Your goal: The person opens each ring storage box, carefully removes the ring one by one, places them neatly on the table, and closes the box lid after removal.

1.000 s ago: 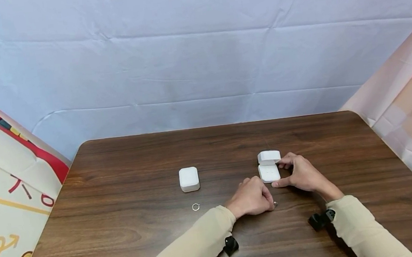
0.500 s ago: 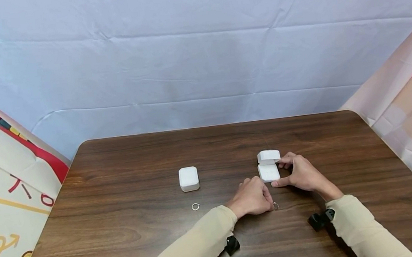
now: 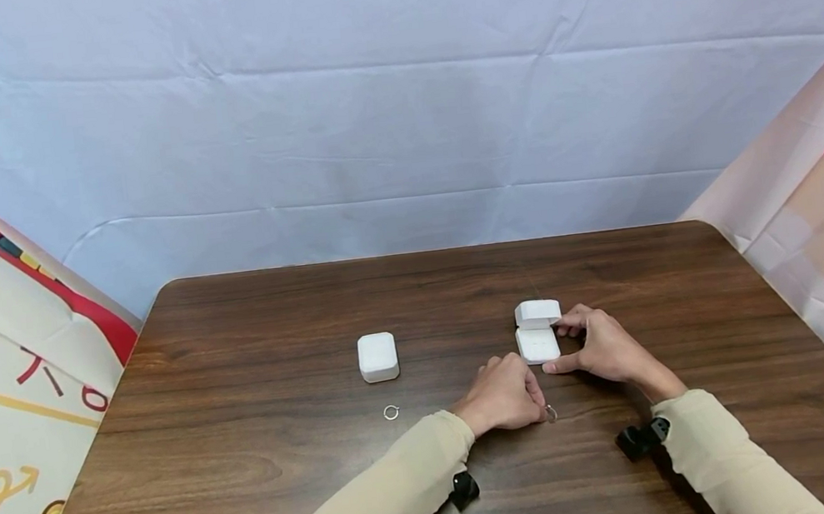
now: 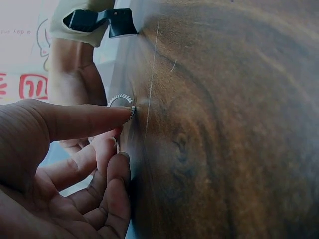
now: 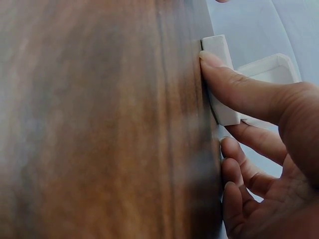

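Note:
My left hand (image 3: 500, 394) pinches a small silver ring (image 3: 552, 414) between thumb and fingertips, close over the table. In the left wrist view the ring (image 4: 120, 97) shows a ridged, sparkling edge past the thumb tip, and part of it is hidden by the fingers. My right hand (image 3: 602, 346) holds a small white jewellery box (image 3: 538, 346), thumb at its front edge and index finger along its side. The box's lid (image 3: 538, 312) is raised, and a pale insert shows inside. A second silver ring (image 3: 391, 412) lies on the table to the left.
A closed white jewellery box (image 3: 378, 357) stands behind the second ring. All this is on a brown wooden table (image 3: 255, 340) with a pale cloth (image 3: 401, 149) hanging behind it. The left forearm crosses the table's front middle.
More of the pinched ring shows beside the left fingertips than one second ago. Both hands, the open box, the closed box and the second ring stay practically in place.

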Available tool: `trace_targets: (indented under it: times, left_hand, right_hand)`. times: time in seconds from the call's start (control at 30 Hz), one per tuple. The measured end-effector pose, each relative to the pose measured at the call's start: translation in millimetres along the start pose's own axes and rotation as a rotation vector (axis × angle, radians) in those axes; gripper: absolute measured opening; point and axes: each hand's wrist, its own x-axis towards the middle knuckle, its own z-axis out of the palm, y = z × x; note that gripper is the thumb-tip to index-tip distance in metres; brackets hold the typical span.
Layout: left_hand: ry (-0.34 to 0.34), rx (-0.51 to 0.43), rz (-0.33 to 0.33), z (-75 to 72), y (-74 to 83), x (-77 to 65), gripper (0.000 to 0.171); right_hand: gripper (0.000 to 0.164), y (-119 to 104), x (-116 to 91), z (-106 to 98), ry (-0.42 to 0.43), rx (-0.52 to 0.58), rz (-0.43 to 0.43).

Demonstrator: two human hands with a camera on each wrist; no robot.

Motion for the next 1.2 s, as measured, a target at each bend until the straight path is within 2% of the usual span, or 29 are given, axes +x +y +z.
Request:
trace_targets:
  times: [0.43, 0.6, 0.7, 0.9, 1.07, 1.2]
  left_hand:
    - [0.006, 0.0, -0.011, 0.0, -0.8, -0.4, 0.016]
    - [0.011, -0.018, 0.006, -0.7, -2.5, 0.5, 0.015]
    - [0.046, -0.051, 0.027, -2.7, -4.8, 1.5, 0.012]
    - [0.161, -0.203, 0.026, -10.7, -9.7, 4.7, 0.009]
    - [0.257, -0.272, 0.02, -17.7, -11.6, 8.6, 0.015]
    - [0.332, -0.315, -0.013, -22.7, -12.6, 13.1, 0.022]
  right_hand:
    - [0.056, -1, -1, 0, 0.01, 0.002, -0.014]
    - [0.056, 0, -1, 0, 0.014, 0.002, -0.017]
    - [0.055, 0, -1, 0, 0.012, 0.0, -0.016]
    - [0.056, 0, -1, 1, 0.018, 0.002, -0.018]
    - [0.058, 0, -1, 1, 0.024, 0.011, -0.015]
    - [0.059, 0, -1, 1, 0.018, 0.016, -0.014]
